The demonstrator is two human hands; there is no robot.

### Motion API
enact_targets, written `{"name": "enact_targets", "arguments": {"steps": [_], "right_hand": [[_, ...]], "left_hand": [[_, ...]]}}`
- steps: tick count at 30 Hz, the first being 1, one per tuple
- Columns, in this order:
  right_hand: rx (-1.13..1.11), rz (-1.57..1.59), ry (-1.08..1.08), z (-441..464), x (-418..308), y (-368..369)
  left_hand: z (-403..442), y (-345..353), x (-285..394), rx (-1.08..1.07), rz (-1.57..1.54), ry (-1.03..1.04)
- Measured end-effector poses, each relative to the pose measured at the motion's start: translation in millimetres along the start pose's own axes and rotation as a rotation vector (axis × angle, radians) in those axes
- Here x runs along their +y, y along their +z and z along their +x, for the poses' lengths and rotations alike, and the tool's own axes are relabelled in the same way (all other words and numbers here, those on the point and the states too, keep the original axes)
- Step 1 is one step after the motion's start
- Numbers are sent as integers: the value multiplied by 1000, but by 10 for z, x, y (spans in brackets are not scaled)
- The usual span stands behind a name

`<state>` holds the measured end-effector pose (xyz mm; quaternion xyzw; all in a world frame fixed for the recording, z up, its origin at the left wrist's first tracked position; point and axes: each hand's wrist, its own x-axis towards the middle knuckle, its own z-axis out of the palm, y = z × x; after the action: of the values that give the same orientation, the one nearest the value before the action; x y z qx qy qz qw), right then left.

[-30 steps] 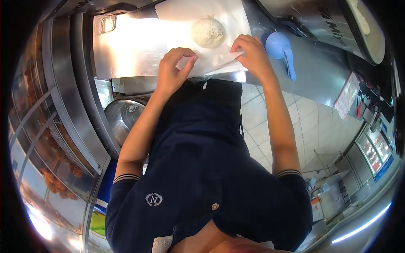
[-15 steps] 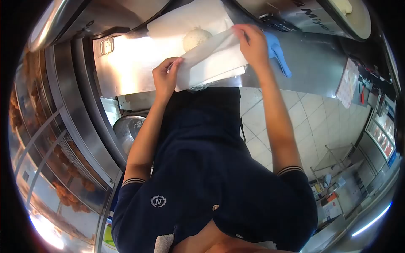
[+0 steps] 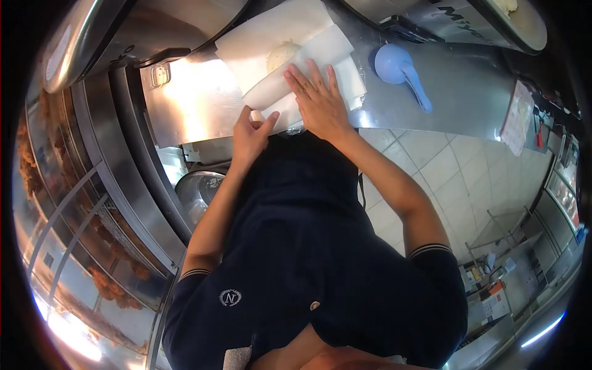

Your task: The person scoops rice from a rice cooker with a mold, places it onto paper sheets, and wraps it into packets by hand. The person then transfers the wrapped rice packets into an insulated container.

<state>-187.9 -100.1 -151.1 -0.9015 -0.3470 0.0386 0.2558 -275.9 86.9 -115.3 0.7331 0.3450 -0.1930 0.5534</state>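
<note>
A pale, rounded mound that looks like rice (image 3: pixel 282 57) lies on a sheet of white wrapping paper (image 3: pixel 246 40), its near side covered by a folded flap. My right hand (image 3: pixel 324 112) presses flat on that flap just in front of the mound, fingers stretched and a little apart. At the paper's near left corner, my left hand (image 3: pixel 248 140) pinches the edge between thumb and fingers. More white sheets lie beneath, their edges showing on the right. A light blue scoop (image 3: pixel 392 63) rests on the counter right of the paper, its handle pointing toward me.
The steel counter (image 3: pixel 456 92) runs across in front of me. Behind it stand large containers, one marked Miyo (image 3: pixel 459 23). On the left is a glass display case (image 3: pixel 92 228) with fried food. A metal bowl (image 3: pixel 196 191) sits below the counter.
The near edge of the paper, held up before, is now folded down against the mound. My right hand has moved left from the paper's far right edge onto the flap, uncovering the scoop.
</note>
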Motion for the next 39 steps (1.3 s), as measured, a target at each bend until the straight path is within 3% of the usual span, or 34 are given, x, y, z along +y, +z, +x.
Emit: {"name": "enact_targets", "arguments": {"steps": [2, 4, 5, 11, 13, 14, 16, 18, 19, 21, 22, 24, 28, 30, 32, 36, 39], "right_hand": [[-30, -85, -38, 27, 46, 22], [-16, -88, -54, 47, 54, 0], [-6, -95, -71, 56, 62, -20], [9, -122, -40, 86, 7, -16], [3, -114, -31, 95, -45, -58], [-9, -110, -14, 102, -49, -83], [-18, -107, -1, 106, -56, -112], [-27, -101, 13, 87, -66, -99], [-15, -147, 3, 94, -58, -85], [-5, -191, -14, 102, -85, -83], [8, -164, -8, 116, -106, -97], [27, -145, 0, 152, -105, -119], [95, -47, -47, 123, -39, -168], [132, 2, -109, 165, 43, -249], [340, -12, -95, 241, 139, -367], [123, 88, -91, 474, 479, -263], [138, 15, -172, 399, 553, -342]], "left_hand": [[-26, 3, 54, -39, -16, -34], [89, 23, -35, 21, -349, 125], [184, -4, -67, 70, -276, 236], [980, -255, 462, 244, -145, 359], [1172, -227, 560, 343, -479, 500], [1179, -249, 547, 342, -477, 504], [969, -268, 746, 30, -620, 657], [884, -289, 806, -5, -493, 652], [716, -198, 1038, 128, -20, 676], [703, -138, 1103, 266, 605, 737], [693, -127, 1050, 273, 606, 738], [653, -55, 991, 205, 701, 1048], [566, -5, 721, 246, 737, 1158], [598, -34, 635, 242, 763, 1175], [628, -42, 580, 250, 749, 1186], [600, -43, 524, 250, 740, 1179], [525, -56, 368, 224, 706, 1123]]}}
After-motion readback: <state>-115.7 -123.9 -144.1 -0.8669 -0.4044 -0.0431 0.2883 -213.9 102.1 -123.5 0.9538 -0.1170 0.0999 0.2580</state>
